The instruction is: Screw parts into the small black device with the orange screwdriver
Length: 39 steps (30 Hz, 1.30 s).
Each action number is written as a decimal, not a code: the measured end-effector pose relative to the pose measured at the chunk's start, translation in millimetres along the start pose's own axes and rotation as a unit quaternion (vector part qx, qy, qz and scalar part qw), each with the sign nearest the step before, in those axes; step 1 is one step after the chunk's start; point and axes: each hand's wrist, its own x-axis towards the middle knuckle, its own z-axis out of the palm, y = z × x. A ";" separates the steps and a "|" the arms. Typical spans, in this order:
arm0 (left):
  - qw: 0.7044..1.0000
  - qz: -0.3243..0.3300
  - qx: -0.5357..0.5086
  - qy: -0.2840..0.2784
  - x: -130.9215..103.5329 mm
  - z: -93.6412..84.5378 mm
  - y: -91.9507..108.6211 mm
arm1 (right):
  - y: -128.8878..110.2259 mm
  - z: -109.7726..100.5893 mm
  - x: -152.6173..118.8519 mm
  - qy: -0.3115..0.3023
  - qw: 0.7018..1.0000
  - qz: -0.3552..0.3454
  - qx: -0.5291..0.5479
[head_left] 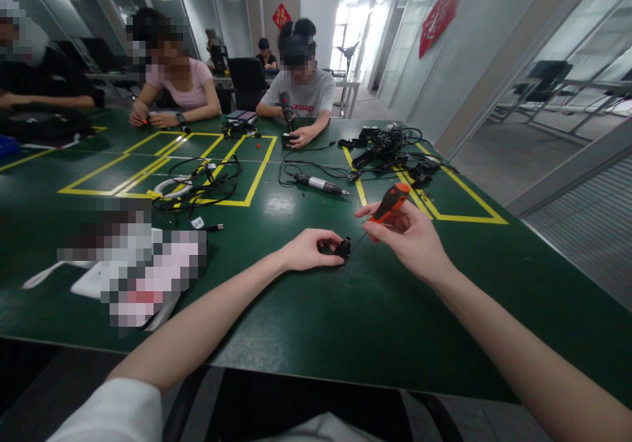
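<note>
My left hand (313,249) is closed round a small black part (340,249) and rests with it on the green table (306,323). A short dark cylinder stands up from that part; its exact kind cannot be made out. In my right hand (407,234) is a screwdriver (392,199) with an orange and black handle, held at a slant. Its thin shaft points down and left toward the black part. Whether the tip touches the part is too small to tell.
Beyond my hands lies a silver and black electric screwdriver (320,184) with its cord. Black cables (385,145) pile up at the back right, others (212,182) at the left. Blurred-out items (158,277) sit left of my arm. A co-worker (301,93) works opposite.
</note>
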 end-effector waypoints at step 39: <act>1.000 -0.005 0.004 0.001 -0.2 0.0 2.8 | -37.6 13.2 26.6 -0.085 0.974 -0.030 0.208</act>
